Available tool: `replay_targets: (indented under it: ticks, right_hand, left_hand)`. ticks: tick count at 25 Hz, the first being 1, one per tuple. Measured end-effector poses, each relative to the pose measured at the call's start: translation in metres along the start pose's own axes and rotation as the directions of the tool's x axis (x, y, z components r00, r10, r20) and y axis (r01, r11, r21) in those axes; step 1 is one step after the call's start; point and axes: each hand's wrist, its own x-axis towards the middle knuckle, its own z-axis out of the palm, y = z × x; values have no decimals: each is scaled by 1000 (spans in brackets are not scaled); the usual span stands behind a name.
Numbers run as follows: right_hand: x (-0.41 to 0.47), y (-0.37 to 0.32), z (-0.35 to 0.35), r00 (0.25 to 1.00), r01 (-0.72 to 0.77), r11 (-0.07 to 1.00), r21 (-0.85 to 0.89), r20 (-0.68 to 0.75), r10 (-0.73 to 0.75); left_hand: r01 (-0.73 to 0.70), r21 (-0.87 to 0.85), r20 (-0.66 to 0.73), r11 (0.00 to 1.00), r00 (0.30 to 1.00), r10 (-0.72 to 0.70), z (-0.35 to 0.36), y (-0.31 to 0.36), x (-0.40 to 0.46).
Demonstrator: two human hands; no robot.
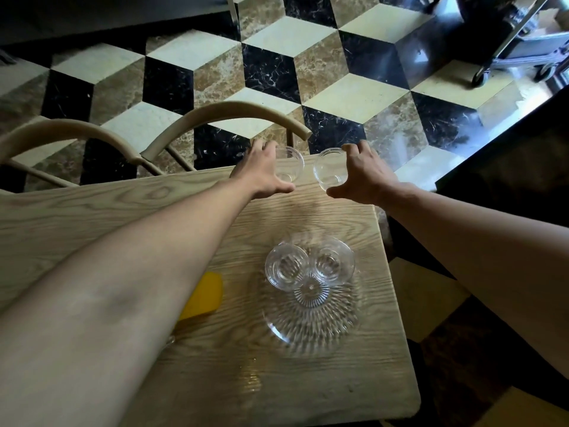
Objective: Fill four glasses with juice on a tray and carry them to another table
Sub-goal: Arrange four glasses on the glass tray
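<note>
A round ribbed clear glass tray (311, 322) lies on the wooden table (308, 386), near its right edge. Two empty clear glasses (286, 268) (334, 263) stand side by side on the tray's far part. At the table's far edge my left hand (264, 171) curls around a third empty glass (291, 164). My right hand (360, 177) curls around a fourth empty glass (329, 169), which tilts slightly. A yellow juice container (203, 298) shows left of the tray, mostly hidden under my left forearm.
Two curved beige chair backs (221, 118) (61, 134) stand beyond the table's far edge. The floor is patterned tile in black, cream and brown. A wheeled cart (517, 47) stands at the far right, with a dark counter (505, 155) beside the table.
</note>
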Motion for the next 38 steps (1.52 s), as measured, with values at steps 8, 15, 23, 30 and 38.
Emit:
replay_targets:
  ticks: [8,15,23,30,38]
  right_hand:
    - [-76,-25,-32,992,93,995,32,-90,-89]
    - [-175,-41,-33,976,108,993,-38,-186,-113]
    - [-277,-63,9,976,88,996,27,-201,-80]
    - [-318,-51,45,993,63,998,21,-100,-61]
    - [-297,-20,78,997,78,996,37,-8,-78]
  left_hand:
    - [-18,-22,-120,1000,993,16,-33,10,-87]
    - [-90,-26,-203,996,976,83,-34,10,-181]
    - [-159,-19,-215,987,965,151,13,-6,-296]
    - [-133,-30,-146,991,981,128,65,-22,-327]
    - [-15,-74,-40,997,999,12,119,-12,-310]
